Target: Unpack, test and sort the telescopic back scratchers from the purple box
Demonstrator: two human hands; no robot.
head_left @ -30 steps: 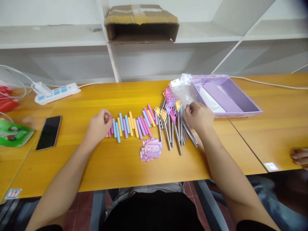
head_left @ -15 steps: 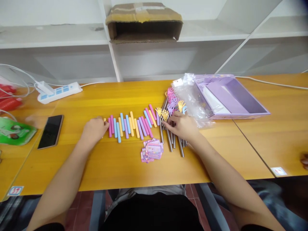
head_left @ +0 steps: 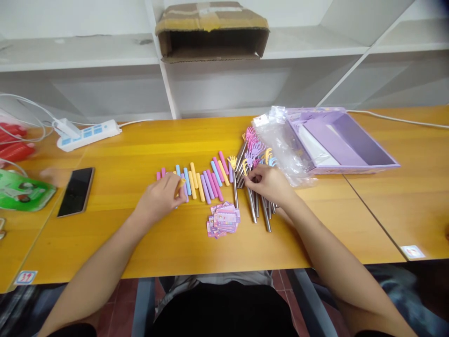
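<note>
My left hand [head_left: 158, 199] is closed on a yellow stick-shaped handle [head_left: 181, 183]; only its end shows past my fingers. It hovers over the left part of a row of pink, blue, yellow and purple handles [head_left: 202, 187], covering some of them. My right hand [head_left: 271, 183] pinches a yellow claw-headed back scratcher [head_left: 245, 167] near its head. Under and around that hand lies a pile of back scratchers [head_left: 253, 152] with metal rods and hand-shaped heads. Another yellow-headed back scratcher [head_left: 235, 192] lies at the pile's left side. Small printed cards [head_left: 224, 220] are stacked in front.
Behind the pile lie a clear plastic bag [head_left: 280, 140] and an open purple box [head_left: 361, 164]. On the left are a phone [head_left: 76, 192], a green packet [head_left: 24, 191] and a power strip [head_left: 89, 135]. A cardboard box [head_left: 212, 16] sits on the shelf.
My left hand has lifted the yellow handle from the row's left end and moved right with it. My right hand has drawn a yellow back scratcher slightly up from the pile.
</note>
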